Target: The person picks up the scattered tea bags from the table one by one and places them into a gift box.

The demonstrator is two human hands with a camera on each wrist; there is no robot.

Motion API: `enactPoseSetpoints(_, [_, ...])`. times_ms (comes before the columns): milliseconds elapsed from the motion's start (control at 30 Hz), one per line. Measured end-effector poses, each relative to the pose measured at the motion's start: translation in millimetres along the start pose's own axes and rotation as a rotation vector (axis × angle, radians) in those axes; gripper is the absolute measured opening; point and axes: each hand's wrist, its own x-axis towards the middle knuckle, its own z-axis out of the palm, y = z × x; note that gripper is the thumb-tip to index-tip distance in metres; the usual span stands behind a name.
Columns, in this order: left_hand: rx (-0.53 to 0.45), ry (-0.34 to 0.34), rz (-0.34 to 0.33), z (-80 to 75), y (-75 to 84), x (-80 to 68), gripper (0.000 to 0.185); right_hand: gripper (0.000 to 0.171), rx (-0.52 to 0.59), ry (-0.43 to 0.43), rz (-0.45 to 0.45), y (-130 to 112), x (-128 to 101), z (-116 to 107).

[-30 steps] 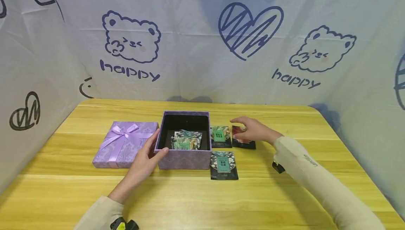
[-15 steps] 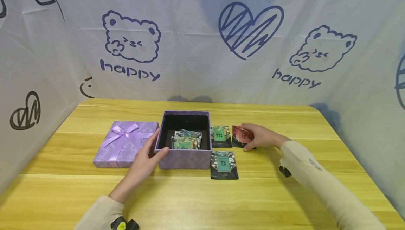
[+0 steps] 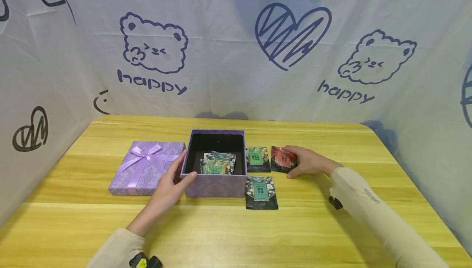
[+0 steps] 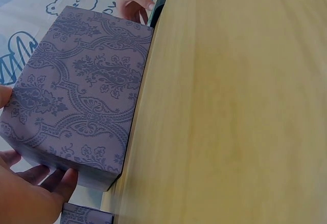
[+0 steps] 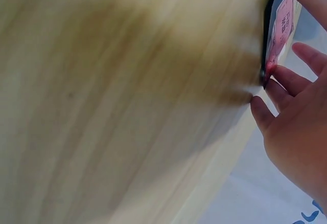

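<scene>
Right hand (image 3: 307, 162) is pinching the right edge of the red packet (image 3: 282, 158), right of centre in the head view, flat on the table (image 3: 332, 227). Left hand (image 3: 171, 182) grips the open purple box's (image 3: 215, 186) left wall, thumb over the rim. The box lies left of the packet, a green packet (image 3: 257, 158) between them; the right hand is the nearer one.

Purple damask print on the box (image 3: 215, 186) at the left hand (image 3: 167, 188), black inside; lavender lid (image 3: 145, 169) with a satin bow just beyond that hand. Red packet (image 3: 283, 158) under the right hand (image 3: 307, 162), black-edged. Green-and-black packets (image 3: 261, 192) between both hands. Yellow wood-grain table (image 3: 236, 235). White backdrop (image 3: 236, 42) with navy bears, hearts, "happy".
</scene>
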Motion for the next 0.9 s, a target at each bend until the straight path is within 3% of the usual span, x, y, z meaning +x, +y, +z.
enactPoseSetpoints(433, [0.008, 0.004, -0.01, 0.4, 1.1, -0.1, 0.07, 0.091, 0.065, 0.019, 0.017, 5.0, -3.0, 3.9])
enactPoseSetpoints(900, [-0.002, 0.003, -0.02, 0.5, 1.8, 0.0, 0.07, 0.083, -0.005, 0.119, -0.069, 1.9, -7.0, -1.0])
